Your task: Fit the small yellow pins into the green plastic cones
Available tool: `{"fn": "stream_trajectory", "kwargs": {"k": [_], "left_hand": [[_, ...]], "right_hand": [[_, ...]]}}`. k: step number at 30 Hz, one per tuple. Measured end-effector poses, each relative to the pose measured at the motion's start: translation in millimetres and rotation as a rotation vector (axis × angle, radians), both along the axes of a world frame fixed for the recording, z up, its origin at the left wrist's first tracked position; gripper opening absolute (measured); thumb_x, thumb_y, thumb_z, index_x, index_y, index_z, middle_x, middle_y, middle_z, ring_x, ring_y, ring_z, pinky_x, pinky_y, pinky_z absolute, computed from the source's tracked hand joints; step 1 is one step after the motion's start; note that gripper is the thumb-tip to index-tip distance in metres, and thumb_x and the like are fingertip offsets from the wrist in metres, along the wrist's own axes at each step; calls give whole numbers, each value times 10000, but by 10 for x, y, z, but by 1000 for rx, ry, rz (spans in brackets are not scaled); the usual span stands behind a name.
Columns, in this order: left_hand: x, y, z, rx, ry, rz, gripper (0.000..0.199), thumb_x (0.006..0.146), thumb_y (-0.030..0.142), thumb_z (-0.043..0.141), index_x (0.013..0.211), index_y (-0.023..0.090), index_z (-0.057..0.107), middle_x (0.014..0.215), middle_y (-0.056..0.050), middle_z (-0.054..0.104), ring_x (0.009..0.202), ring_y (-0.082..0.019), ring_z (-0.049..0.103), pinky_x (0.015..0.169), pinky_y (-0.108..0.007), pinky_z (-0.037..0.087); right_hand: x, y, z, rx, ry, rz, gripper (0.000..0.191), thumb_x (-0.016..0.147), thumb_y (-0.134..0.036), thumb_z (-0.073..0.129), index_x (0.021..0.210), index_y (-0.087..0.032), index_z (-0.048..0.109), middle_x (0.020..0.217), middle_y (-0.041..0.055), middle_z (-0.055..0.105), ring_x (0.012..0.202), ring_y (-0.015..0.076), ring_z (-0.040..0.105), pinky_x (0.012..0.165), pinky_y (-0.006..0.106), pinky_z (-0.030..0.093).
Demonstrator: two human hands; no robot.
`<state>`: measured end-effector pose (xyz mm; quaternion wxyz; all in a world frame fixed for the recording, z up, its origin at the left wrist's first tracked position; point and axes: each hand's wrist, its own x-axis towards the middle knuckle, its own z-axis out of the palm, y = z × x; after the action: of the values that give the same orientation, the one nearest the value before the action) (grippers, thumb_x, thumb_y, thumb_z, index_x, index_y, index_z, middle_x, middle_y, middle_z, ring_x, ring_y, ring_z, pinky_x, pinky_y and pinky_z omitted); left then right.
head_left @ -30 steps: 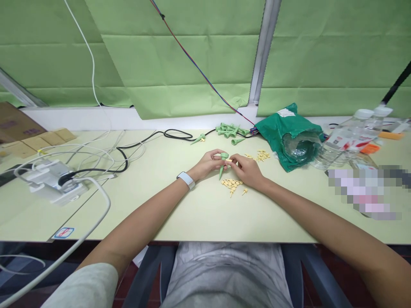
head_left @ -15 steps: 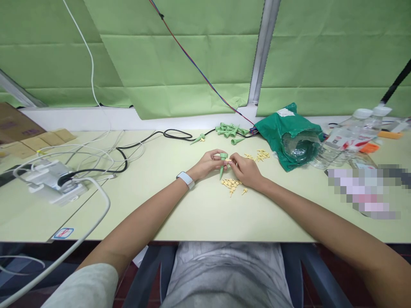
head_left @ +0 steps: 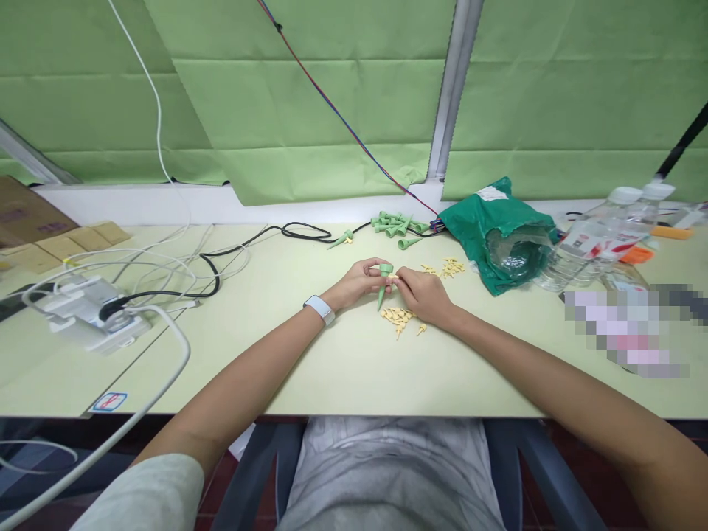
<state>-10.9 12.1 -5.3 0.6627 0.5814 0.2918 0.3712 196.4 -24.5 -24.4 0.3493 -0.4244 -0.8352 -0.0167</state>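
Observation:
My left hand grips a green plastic watering spike, its wide collar up and its point down, just above the table. My right hand pinches a small yellow valve against the spike's side, just under the collar; the fingers partly hide the joint, so how deep the valve sits I cannot tell. Below the hands lies a pile of yellow valves, with one loose valve to its right. More yellow valves lie beyond my right hand.
Green spikes are heaped at the back. One spike with a yellow valve lies left of them by a black cable. A green bag and clear bottles stand right; a white power strip with tangled cords lies left.
My right fingers have shifted slightly and curl closer around the yellow valve at the spike. My left hand and the spike have hardly moved.

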Motion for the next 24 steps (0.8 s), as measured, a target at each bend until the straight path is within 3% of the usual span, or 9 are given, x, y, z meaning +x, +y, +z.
{"fn": "stream_trajectory", "kwargs": {"k": [6, 10, 13, 17, 24], "left_hand": [[27, 12, -34, 12, -43, -6, 463, 699, 294, 933, 1073, 138, 710, 683, 50, 568, 823, -171, 719, 976, -404, 557], [16, 24, -33, -2, -15, -24, 453, 722, 292, 919, 1094, 146, 706, 778, 7, 652, 835, -169, 732, 936, -360, 561], [6, 25, -19, -16, -17, -6, 456, 710, 284, 925, 1089, 149, 710, 734, 19, 636, 824, -166, 731, 899, -327, 559], [4, 27, -23, -26, -48, -36, 450, 704, 285, 931, 1062, 130, 708, 780, -8, 672, 846, -174, 728, 954, -368, 557], [29, 17, -51, 4, -50, -14, 436, 712, 283, 928, 1052, 141, 695, 747, 17, 645, 816, -158, 707, 962, -401, 568]], "right_hand": [[25, 46, -38, -78, 24, 2, 340, 1099, -351, 340, 837, -228, 518, 715, 29, 645, 618, 183, 551, 625, 295, 300], [13, 33, -18, -73, 71, 11, 340, 1090, -384, 373, 818, -229, 508, 708, 22, 635, 629, 179, 559, 623, 295, 301], [4, 2, 6, -74, 114, 39, 274, 1065, -392, 446, 866, -225, 534, 747, 18, 657, 655, 172, 583, 626, 284, 318], [18, -12, 4, -55, 118, 54, 288, 1066, -362, 425, 847, -224, 550, 722, 17, 635, 639, 172, 560, 625, 289, 317], [38, 33, 8, -200, 122, 26, 351, 1066, -388, 414, 779, -232, 544, 645, 3, 597, 599, 177, 542, 612, 287, 305]]}}
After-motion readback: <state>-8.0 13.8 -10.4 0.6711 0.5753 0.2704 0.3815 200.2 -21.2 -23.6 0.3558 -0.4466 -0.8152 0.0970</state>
